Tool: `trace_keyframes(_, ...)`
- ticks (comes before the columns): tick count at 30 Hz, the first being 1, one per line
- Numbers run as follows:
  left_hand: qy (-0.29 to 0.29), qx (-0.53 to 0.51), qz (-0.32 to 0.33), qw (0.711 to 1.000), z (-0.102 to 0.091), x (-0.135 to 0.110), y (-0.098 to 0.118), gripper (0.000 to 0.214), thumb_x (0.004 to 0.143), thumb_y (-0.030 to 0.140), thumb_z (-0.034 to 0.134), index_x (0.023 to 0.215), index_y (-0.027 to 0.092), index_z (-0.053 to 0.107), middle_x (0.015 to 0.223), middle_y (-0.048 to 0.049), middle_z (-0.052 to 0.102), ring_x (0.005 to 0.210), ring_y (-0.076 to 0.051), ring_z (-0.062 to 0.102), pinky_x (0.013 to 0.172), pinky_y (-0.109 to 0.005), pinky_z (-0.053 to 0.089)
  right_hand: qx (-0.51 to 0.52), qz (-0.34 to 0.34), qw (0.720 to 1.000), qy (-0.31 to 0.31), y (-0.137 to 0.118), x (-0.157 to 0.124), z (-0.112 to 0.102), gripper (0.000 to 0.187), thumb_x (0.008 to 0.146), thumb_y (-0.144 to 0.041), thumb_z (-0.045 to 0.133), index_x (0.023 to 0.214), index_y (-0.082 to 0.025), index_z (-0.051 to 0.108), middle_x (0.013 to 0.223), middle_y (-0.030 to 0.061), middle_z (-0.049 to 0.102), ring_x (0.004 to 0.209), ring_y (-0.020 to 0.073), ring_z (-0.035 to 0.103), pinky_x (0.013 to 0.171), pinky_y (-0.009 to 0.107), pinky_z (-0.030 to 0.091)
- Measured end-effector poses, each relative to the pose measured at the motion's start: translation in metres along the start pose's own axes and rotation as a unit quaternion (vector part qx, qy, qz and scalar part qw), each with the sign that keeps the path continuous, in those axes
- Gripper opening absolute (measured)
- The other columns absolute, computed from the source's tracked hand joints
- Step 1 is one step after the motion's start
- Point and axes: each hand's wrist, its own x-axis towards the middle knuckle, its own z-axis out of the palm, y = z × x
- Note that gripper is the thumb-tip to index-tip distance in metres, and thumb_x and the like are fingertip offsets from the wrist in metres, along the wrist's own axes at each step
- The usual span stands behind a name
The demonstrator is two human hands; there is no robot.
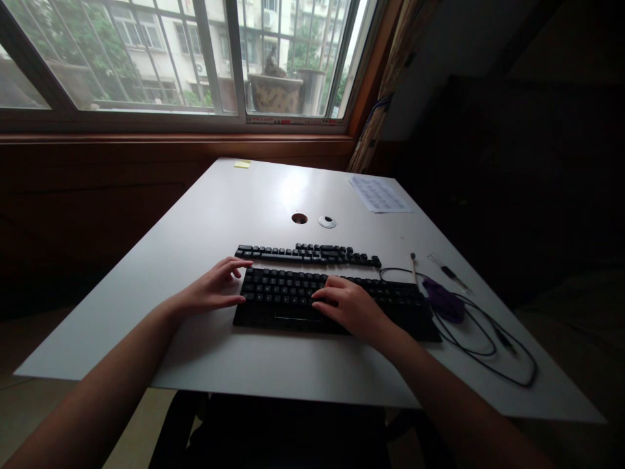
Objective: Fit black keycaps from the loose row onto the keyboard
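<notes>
A black keyboard [280, 286] lies near the front of the white table, and its lowest row lacks the long space-bar cap. At its left end my left hand [213, 286] holds the edge, index finger at the upper corner and thumb lower on the side. My right hand [349, 305] is over the middle keys, with thumb and index finger pinched together at a small keycap that the fingers partly hide. Behind the keyboard, loose black keycaps [278, 254] stand in rows.
Right of the keyboard lie a purple cloth or pouch [444, 301], a looped black cable [488, 352], a small brush [414, 260] and a thin wire-ended tool [452, 273]. Farther back are a cable hole [299, 219], a round cover [327, 222], printed papers [381, 195] and a yellow note [242, 164].
</notes>
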Motion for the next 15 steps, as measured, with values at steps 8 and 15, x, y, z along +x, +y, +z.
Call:
trace_keyframes(8, -0.001, 0.004, 0.001, 1.0, 0.0, 0.0, 0.0, 0.065, 0.093, 0.042, 0.074, 0.151, 0.032, 0.046, 0.137, -0.0102, 0.051, 0.108, -0.022, 0.058, 0.094, -0.036, 0.055, -0.091, -0.028, 0.995, -0.011, -0.009, 0.0, 0.001, 0.011, 0.093, -0.029, 0.074, 0.101, -0.025, 0.079, 0.094, 0.0074, 0.07, 0.088, 0.0228, 0.068, 0.08, 0.038, 0.053)
trace_keyframes(15, -0.003, 0.013, 0.01, 1.0, 0.0, 0.0, 0.0, 0.064, 0.093, 0.04, 0.074, 0.151, 0.032, 0.047, 0.138, -0.0105, 0.05, 0.109, -0.022, 0.057, 0.097, -0.038, 0.054, -0.1, -0.017, 0.995, 0.025, -0.014, -0.013, 0.004, 0.016, 0.095, -0.027, 0.071, 0.11, -0.022, 0.075, 0.098, 0.0064, 0.07, 0.087, 0.0219, 0.068, 0.08, 0.039, 0.056)
